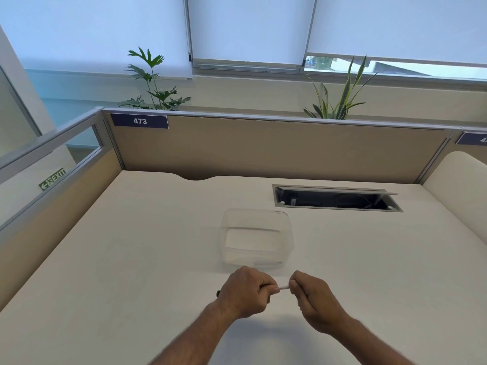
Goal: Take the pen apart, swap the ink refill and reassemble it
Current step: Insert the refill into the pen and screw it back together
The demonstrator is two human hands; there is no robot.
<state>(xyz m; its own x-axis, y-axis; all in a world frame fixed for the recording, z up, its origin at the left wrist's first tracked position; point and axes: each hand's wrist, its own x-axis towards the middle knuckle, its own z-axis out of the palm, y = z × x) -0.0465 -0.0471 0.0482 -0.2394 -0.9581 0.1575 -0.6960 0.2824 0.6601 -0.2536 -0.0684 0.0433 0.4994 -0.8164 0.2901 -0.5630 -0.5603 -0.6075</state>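
Both my hands hold one pen (pixel 284 287) level above the near middle of the white desk. Only a short pale stretch of it shows between the fists, and a dark end sticks out past the left side of my left hand. My left hand (pixel 246 293) is closed around the left part. My right hand (pixel 313 299) pinches the right end with its fingertips. The rest of the pen is hidden inside the fists. I see no loose refill.
A clear plastic box (pixel 257 239) stands on the white desk (pixel 131 259) just beyond my hands, and looks empty. An open cable hatch (pixel 337 198) is set into the desk at the back right. Beige partition walls enclose the back and left.
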